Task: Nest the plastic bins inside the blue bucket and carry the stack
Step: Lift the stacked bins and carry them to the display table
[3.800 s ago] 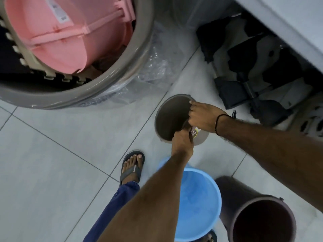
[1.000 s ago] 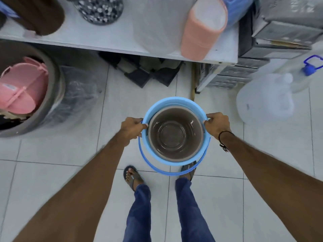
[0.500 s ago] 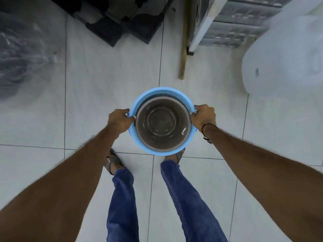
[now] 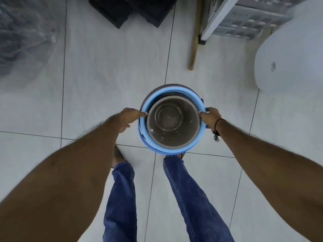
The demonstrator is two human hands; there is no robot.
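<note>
The blue bucket (image 4: 197, 135) is held low over the tiled floor in front of my legs, with a grey-brown plastic bin (image 4: 172, 123) nested inside it, open side up. A dark brown rim (image 4: 150, 92) shows just outside the bucket's far-left edge; what it belongs to is hidden. My left hand (image 4: 126, 118) is on the bucket's left rim, fingers stretched along it and thumb below. My right hand (image 4: 210, 117) grips the right rim, thumb over the edge, a black cord on the wrist.
Plastic-wrapped goods (image 4: 22, 35) lie at the far left and black items (image 4: 132, 11) at the top. A wooden stick (image 4: 194, 41) leans by a white shelf leg (image 4: 215, 16) and a grey crate (image 4: 248, 23). A white wrapped round object (image 4: 288, 58) stands at right.
The stack has dropped lower, away from me. A dark brown rim now shows behind the blue bucket. My left fingers have loosened and straightened along the rim.
</note>
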